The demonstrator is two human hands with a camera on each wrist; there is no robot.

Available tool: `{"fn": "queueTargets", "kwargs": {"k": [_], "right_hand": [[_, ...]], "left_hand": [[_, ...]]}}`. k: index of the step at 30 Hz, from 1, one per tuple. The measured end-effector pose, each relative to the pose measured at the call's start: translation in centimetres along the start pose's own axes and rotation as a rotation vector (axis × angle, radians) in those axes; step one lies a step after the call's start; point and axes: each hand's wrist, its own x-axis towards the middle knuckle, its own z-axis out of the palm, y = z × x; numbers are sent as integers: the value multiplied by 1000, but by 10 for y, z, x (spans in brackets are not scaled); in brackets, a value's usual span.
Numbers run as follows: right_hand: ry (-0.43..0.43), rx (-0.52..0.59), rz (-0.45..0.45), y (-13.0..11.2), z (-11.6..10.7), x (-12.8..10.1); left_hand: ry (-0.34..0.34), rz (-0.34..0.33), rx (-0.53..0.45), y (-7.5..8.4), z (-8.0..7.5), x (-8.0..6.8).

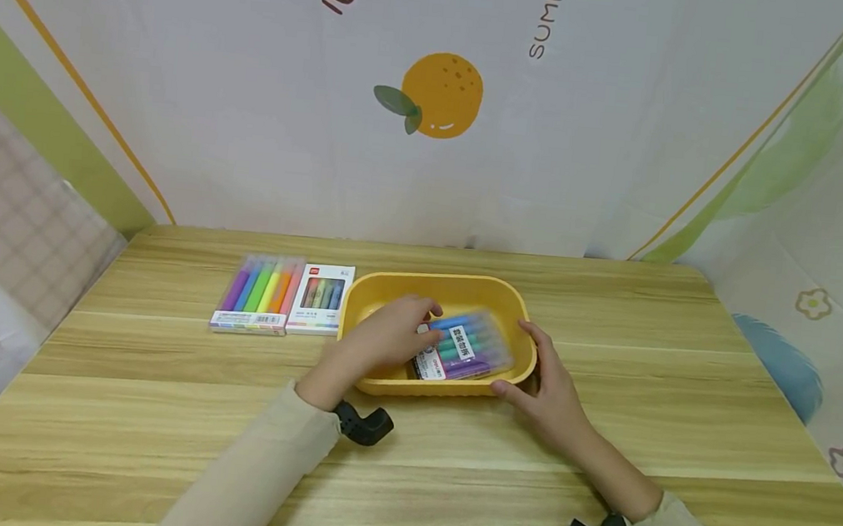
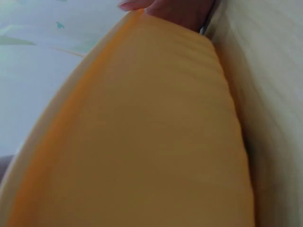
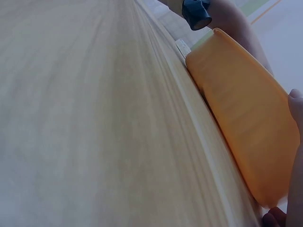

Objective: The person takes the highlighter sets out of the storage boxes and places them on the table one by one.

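Observation:
A yellow plastic tray (image 1: pixel 435 279) stands on the wooden table (image 1: pixel 447 482) in the head view. Inside it lies a clear pack of coloured markers (image 1: pixel 470 349), tilted, with a white label. My left hand (image 1: pixel 420 321) reaches into the tray and its curled fingers hold the pack's left end. My right hand (image 1: pixel 511 358) grips the tray's right end, thumb on the front wall and fingers on the rim. The tray's outer wall (image 2: pixel 142 132) fills the left wrist view. The right wrist view shows the tray (image 3: pixel 246 123) beside my right fingertips (image 3: pixel 296 109).
Two more marker packs lie left of the tray: a clear pack of bright highlighters (image 1: pixel 256 294) and a small white box (image 1: pixel 320 298). A printed cloth backdrop (image 1: pixel 436 97) closes the table's far edge and both sides. Bare wood (image 3: pixel 71 118) stretches in front.

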Motion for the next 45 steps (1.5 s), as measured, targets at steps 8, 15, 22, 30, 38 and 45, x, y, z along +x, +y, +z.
{"fn": "queueTargets", "kwargs": {"k": [8,15,22,30,38,45], "right_hand": [[-5,-8,5,-1,0,0],[1,-7,-2,0,0,-1],[5,-17,-4,1,0,-1],[4,-43,2,0,-1,-1],[2,-30,0,1,0,0],[1,-38,1,2,-1,1]], "left_hand": [[3,-17,-17,2,5,1],[-10,-33,-83,1,10,3],[-10,-32,-122,2,9,2],[-10,-25,-127,2,9,3],[1,-22,-129,1,10,4],[15,-16,-108,2,10,4]]}}
